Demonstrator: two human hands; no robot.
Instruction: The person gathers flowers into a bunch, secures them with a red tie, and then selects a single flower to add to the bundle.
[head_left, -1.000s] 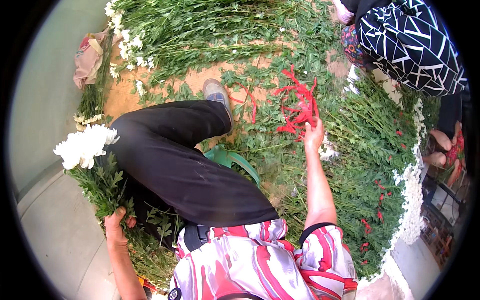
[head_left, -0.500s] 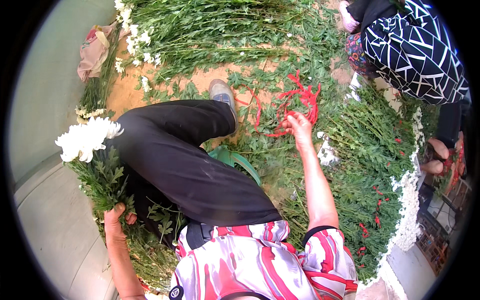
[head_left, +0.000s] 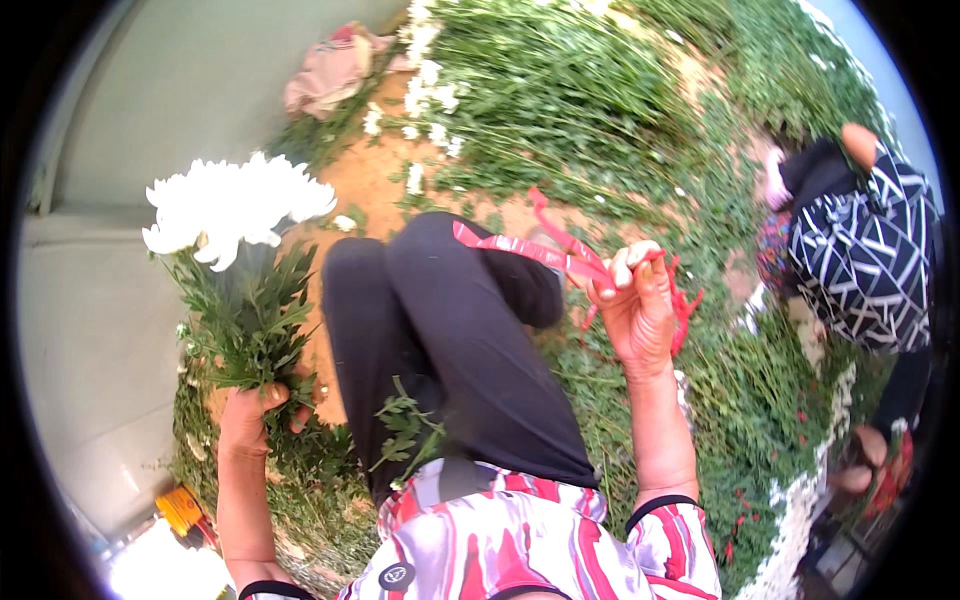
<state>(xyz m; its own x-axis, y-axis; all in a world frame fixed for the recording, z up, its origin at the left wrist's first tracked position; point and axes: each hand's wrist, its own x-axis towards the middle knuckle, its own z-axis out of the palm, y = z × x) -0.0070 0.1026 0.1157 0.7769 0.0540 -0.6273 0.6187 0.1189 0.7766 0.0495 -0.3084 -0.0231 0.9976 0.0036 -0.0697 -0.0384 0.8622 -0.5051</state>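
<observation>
My left hand (head_left: 262,412) is wrapped round the leafy stems of a bunch of white chrysanthemums (head_left: 235,205), held upright at my left with the blooms on top. The lower stems hang below the hand, partly hidden among other greenery. In front of me on the right, my right hand (head_left: 640,300) is closed with a red ribbon (head_left: 520,248) pinched in its fingers. One strip of it stretches left over my knee, and other loose ends dangle behind the hand. A leafy sprig (head_left: 405,425) lies on my lap.
Heaps of cut chrysanthemum stems (head_left: 570,100) cover the floor ahead. Bundles with red ties (head_left: 750,440) lie at right, edged by white blooms (head_left: 805,500). A person in patterned clothing (head_left: 865,255) bends at far right. A pinkish cloth (head_left: 335,72) lies by the pale wall (head_left: 190,90).
My right hand has lifted the red ribbon off the leafy floor and drawn it nearer. The bunch in my left hand has come up and rightward. My bent legs have shifted and the view has turned.
</observation>
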